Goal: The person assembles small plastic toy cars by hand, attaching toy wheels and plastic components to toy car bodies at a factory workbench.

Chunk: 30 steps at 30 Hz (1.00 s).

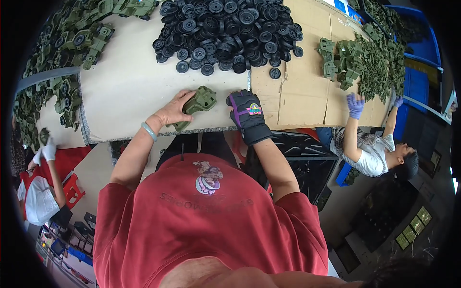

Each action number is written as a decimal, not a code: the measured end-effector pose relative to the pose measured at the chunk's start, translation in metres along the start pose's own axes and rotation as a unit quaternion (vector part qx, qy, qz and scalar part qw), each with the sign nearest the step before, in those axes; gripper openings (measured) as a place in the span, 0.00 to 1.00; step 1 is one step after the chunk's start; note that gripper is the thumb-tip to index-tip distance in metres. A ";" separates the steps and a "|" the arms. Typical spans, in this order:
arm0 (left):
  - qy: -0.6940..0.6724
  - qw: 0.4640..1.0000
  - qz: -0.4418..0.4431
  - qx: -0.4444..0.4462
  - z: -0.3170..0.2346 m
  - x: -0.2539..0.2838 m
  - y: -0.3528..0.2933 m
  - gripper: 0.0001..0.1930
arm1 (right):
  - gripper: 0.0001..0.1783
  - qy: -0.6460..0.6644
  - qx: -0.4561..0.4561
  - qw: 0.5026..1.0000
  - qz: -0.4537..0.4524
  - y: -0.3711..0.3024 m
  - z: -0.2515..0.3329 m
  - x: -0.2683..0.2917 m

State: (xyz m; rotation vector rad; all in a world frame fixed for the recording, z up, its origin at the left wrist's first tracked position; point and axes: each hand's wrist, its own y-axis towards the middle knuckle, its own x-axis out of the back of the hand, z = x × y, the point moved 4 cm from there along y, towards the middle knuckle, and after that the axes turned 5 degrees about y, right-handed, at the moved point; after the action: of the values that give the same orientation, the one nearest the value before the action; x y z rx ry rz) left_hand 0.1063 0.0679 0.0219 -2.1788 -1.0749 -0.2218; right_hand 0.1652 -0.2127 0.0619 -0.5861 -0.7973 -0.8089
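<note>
My bare left hand [172,109], with a pale bangle at the wrist, grips an olive-green toy vehicle body [204,99] near the front edge of the table [125,91]. Its fingers lie along the left side of the toy. To the right of the toy, my right hand [246,114] wears a black and purple glove and rests at the table edge. The gloved fingers are curled in, and whatever they may hold is hidden. Beyond both hands lies a large heap of black toy wheels [225,33], with a single wheel [274,73] at its near edge.
Green toy vehicles [79,41] pile up at the left. More green vehicle bodies [348,62] and small green parts [382,67] cover the right side, on cardboard [302,91]. A co-worker in purple gloves [355,105] works at right, another in white gloves [49,152] at left.
</note>
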 end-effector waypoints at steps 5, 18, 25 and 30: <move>0.173 0.975 -0.142 -0.011 0.007 0.013 0.000 0.50 | 0.16 0.062 -0.011 0.998 -0.001 -0.007 -0.005 -0.009; 0.295 0.954 -0.031 -0.037 -0.037 0.003 0.005 0.35 | 0.28 0.118 0.111 0.987 0.026 0.018 0.055 0.043; 0.294 0.955 -0.021 -0.028 -0.036 0.001 0.007 0.35 | 0.27 0.045 0.161 0.978 0.128 0.038 0.069 0.032; 0.307 0.950 -0.039 -0.047 -0.038 0.002 0.005 0.36 | 0.26 0.037 0.144 0.976 0.159 0.044 0.068 0.027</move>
State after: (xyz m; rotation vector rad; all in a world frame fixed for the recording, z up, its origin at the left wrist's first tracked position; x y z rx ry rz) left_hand 0.1164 0.0425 0.0488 -1.9388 -0.7944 -0.9351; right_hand 0.1854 -0.1496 0.1155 -0.4068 -0.7145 -0.4094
